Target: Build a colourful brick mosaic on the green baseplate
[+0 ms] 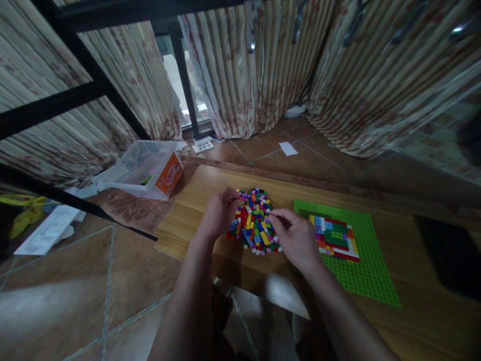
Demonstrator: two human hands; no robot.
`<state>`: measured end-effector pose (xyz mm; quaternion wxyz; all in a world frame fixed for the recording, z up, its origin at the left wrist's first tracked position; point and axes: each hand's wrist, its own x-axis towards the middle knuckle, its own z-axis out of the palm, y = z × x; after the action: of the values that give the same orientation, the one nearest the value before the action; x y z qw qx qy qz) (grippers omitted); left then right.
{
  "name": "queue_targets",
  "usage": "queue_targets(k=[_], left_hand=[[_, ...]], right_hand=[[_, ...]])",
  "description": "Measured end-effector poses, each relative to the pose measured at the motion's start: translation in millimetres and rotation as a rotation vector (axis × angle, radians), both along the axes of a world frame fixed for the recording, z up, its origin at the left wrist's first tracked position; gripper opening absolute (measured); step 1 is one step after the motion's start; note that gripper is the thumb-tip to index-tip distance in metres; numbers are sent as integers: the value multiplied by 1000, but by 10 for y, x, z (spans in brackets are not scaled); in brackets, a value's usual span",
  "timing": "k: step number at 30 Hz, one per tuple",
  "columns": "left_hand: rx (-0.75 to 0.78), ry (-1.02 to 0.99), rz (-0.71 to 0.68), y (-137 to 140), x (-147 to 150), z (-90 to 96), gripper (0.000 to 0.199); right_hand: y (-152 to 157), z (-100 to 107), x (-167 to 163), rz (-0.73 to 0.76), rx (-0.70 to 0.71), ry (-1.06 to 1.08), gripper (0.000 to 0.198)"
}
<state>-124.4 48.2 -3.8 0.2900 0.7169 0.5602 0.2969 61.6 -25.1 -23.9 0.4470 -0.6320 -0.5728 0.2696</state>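
A heap of small, many-coloured toy bricks (pixel 255 223) lies on the wooden table. At its left edge is my left hand (pixel 221 213), fingers bent and closed together near the upper bricks; what they hold, if anything, is hidden. On the other side my right hand (pixel 296 240) pinches thumb and forefinger over the heap's right edge. Anything in that pinch is too small to make out. Right of this hand lies a green baseplate (pixel 376 265), bearing a square build of coloured bricks (pixel 336 235) with white, red, yellow and green rows, partly behind my hand.
The wooden table (pixel 188 210) runs left to right, with a dark flat object (pixel 449 253) at its right. A clear plastic bin (pixel 145 168) with an orange label stands on the floor beyond the left end. Black metal bars (pixel 101 87) cross the left; striped curtains (pixel 240 75) hang behind.
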Motion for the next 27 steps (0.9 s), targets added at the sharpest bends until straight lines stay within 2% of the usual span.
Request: queue_targets(k=[3, 7, 12, 17, 20, 22, 23, 25, 27], left_hand=[[-119, -355, -201, -168, 220, -19, 9], [-300, -738, -259, -355, 505, -70, 12], [-432, -923, -201, -398, 607, -73, 23], [-580, -1022, -155, -412, 611, -12, 35], [-604, -1037, -170, -392, 555, 21, 34], [-559, -976, -159, -336, 459, 16, 28], [-510, -921, -131, -296, 392, 3, 23], [-321, -766, 19, -200, 230, -38, 11], [-161, -518, 116, -109, 66, -85, 4]], right_hand=[[12, 15, -9, 32, -19, 224, 27], [31, 42, 17, 1, -76, 490, 30], [27, 33, 97, -41, -118, 648, 28], [-10, 73, 129, 3, -172, 753, 27], [-20, 95, 76, 14, -193, 829, 28], [-14, 73, 21, -27, -175, 793, 28], [-9, 50, -3, -55, -163, 736, 28], [0, -7, -37, -92, -131, 547, 28], [2, -60, -46, -76, -89, 321, 25]])
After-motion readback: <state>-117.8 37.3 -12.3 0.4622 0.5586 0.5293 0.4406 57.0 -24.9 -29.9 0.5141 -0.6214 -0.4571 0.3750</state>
